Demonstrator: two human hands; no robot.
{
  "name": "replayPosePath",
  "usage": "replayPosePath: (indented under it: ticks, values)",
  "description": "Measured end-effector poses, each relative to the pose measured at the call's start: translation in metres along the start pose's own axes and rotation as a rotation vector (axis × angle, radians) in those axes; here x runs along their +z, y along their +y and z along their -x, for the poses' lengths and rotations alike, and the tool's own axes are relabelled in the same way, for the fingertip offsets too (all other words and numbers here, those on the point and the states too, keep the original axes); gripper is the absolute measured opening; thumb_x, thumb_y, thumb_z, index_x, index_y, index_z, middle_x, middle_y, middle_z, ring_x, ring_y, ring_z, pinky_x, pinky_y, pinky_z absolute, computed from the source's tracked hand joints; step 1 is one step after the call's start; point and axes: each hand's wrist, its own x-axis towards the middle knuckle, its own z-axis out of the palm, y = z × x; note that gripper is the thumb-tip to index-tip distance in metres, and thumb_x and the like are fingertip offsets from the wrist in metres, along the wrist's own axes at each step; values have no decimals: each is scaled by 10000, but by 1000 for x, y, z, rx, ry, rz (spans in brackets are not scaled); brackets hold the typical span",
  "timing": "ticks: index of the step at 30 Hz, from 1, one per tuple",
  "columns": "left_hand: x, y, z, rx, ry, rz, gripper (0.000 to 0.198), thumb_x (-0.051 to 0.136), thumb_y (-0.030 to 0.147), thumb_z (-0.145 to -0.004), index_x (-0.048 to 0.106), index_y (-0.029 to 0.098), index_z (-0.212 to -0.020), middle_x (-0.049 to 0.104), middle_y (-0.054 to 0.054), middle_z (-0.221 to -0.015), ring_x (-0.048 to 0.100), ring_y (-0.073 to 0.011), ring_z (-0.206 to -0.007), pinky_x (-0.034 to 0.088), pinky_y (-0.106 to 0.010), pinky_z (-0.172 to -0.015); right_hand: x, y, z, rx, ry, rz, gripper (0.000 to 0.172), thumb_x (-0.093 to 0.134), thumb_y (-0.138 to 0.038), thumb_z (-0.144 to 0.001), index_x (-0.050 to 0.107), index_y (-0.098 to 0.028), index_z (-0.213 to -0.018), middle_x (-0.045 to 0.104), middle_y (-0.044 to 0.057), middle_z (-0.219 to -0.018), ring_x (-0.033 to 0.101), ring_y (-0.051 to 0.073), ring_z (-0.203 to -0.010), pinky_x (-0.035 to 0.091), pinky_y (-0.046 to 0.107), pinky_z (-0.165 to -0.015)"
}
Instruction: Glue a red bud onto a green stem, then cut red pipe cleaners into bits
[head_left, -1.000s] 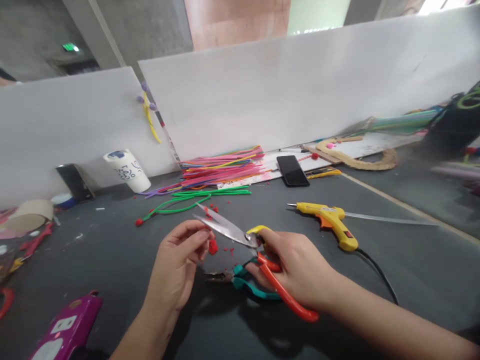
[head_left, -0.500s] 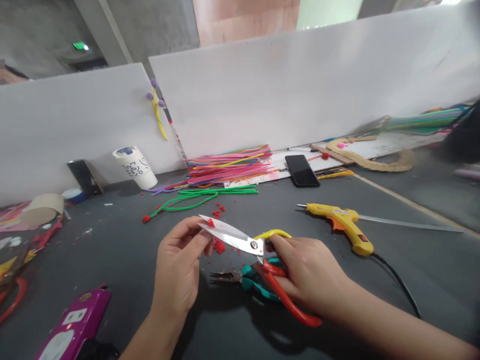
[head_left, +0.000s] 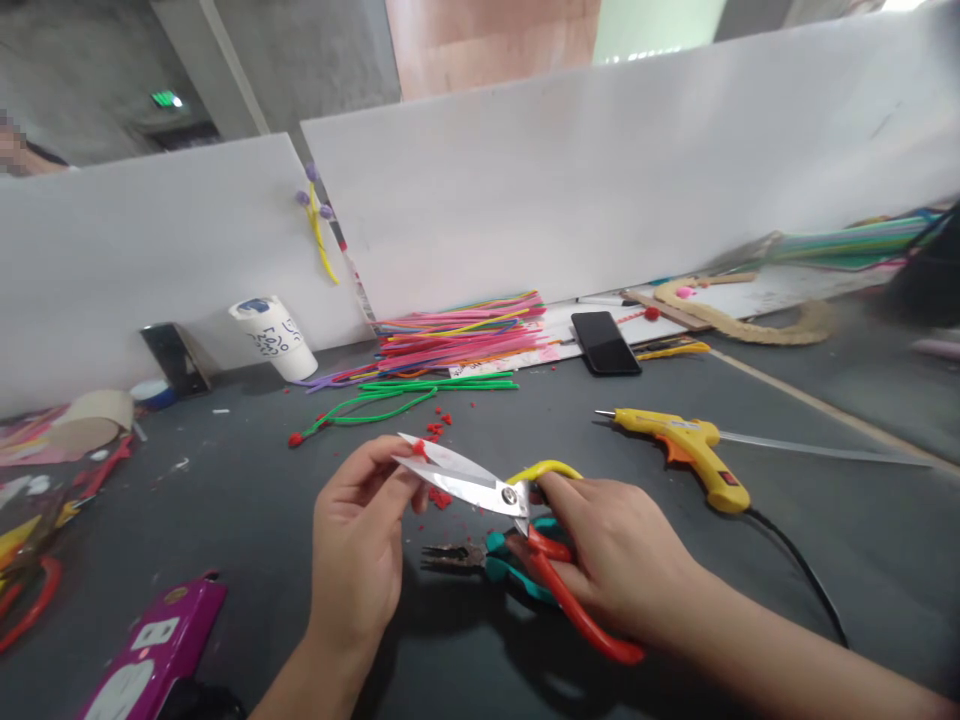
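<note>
1. Across the dark tabletop [head_left: 862, 540], by the white partition [head_left: 562, 190], lies a bundle of pipe cleaners [head_left: 457, 340].
2. The right hand [head_left: 619, 530] has its fingers wrapped round the scissors [head_left: 465, 478], blades slightly parted.
3. The left hand [head_left: 360, 550] pinches a small red piece [head_left: 420, 449] at the blade tips, fingers narrow.
4. Off to the right rests a yellow glue gun [head_left: 690, 445].
5. Teal-handled needle-nose pliers [head_left: 496, 560] lie beneath the scissors.
6. That red piece sits between the blades, perhaps fuzzy; it's too small to be sure.

"What's the right hand [head_left: 619, 535] holding?"
"Scissors [head_left: 469, 490], slightly open."
"And the left hand [head_left: 356, 545]?"
"Pinching a red piece [head_left: 420, 449] near their tips."
"Below?"
"Teal-handled pliers [head_left: 496, 560] on the table [head_left: 247, 510]."
</note>
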Motion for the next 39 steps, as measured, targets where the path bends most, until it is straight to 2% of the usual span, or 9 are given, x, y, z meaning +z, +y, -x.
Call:
replayPosePath:
  ticks: [5,9,18,39]
  values:
    - [4,4,3,67,-35,-206,131,567,101,-699,630,199,-639,543,38,-623,450,-91,-580,369,-199,-544,1,1,2,6,-20,39,314,421,-470,-799,518,-175,-750,619,45,-616,559,192,-544,227,277,-481]
    - [5,5,2,69,-26,-254,142,567,77,-668,631,196,-625,544,40,-609,463,-96,-591,374,-197,-554,0,2,2,5,-12,58,309,423,-463,-805,519,-173,-761,623,47,-625,561,191,-547,229,274,-487]
    - [-4,0,-2,-14,-12,-19,85,628,137,-697,675,200,-727,599,26,-647,484,-72,-547,392,-186,-504,0,2,1,-7,17,12,383,374,-541,-813,469,-186,-707,578,26,-589,525,175,-516,209,272,-473]
    - [-4,0,-2,2,-75,57,122,617,101,-720,684,201,-735,604,40,-615,500,-47,-536,409,-148,-505,6,3,1,-63,44,4,299,383,-454,-831,471,-187,-730,574,13,-559,526,168,-487,218,267,-469]
